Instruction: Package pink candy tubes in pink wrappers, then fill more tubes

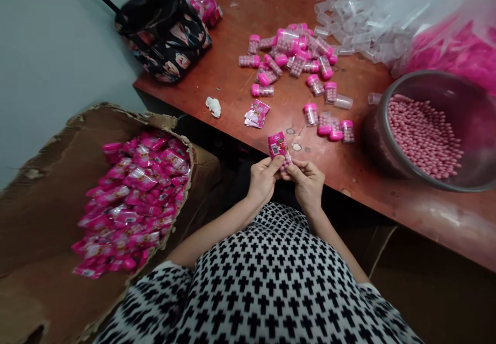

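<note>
Just off the table's near edge, both my hands meet around a small clear bottle of pink candy balls (286,165). A printed pink wrapper (276,143) with a barcode covers its upper part. My left hand (264,177) pinches it from the left, thumb on the front. From the right, the thumb and fingers of my right hand (309,181) are closed on its lower end. Flat pink wrappers (257,113) lie in a small stack on the table beyond. Filled bottles with pink caps (297,63) are heaped farther back, with several more (329,125) nearer my right hand.
A torn cardboard box (39,199) at left holds many wrapped pink bottles (135,199). On the reddish table (232,34) stand a floral bag (166,39), a white crumpled lump (213,106), a tub (374,132) of pink balls, clear empty tubes (349,24) and a bag of pink pieces (457,49).
</note>
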Tool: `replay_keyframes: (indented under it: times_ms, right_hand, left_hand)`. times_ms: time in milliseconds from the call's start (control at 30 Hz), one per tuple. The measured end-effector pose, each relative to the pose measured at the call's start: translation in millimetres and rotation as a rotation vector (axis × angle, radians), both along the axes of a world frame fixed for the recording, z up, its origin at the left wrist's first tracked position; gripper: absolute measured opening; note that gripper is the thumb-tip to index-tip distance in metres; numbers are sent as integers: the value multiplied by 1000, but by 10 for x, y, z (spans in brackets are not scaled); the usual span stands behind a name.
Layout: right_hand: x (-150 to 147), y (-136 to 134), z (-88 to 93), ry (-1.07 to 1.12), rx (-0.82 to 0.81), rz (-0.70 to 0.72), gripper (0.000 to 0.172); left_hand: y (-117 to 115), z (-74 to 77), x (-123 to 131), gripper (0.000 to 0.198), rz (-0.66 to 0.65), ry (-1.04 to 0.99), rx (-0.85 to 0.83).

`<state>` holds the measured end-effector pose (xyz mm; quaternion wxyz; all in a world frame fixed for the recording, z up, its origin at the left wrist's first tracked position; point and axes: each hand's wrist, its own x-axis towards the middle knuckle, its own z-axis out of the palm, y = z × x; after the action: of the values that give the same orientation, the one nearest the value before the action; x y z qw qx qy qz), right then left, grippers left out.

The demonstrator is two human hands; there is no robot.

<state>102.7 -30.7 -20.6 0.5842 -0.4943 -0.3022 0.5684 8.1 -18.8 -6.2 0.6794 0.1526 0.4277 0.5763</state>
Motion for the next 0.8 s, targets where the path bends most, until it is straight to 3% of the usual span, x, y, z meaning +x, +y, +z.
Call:
replay_keyframes:
  times_ms: [133,233,433,800]
  right_hand:
    - [-33,28,-1,9,18,-15,21]
    - [-34,30,1,14,5,5,22]
    - [-29,-27,11,-5,-24,57,22]
    - [-130,-60,14,-30,-3,-43,21]
  left_hand:
    - [-17,-19,1,27,43,87,46]
    - [-27,1,-46,27,1,107,46]
    - [-44,27,-117,33,3,-4,70]
    - [-87,-59,-3,28,88,129,52]
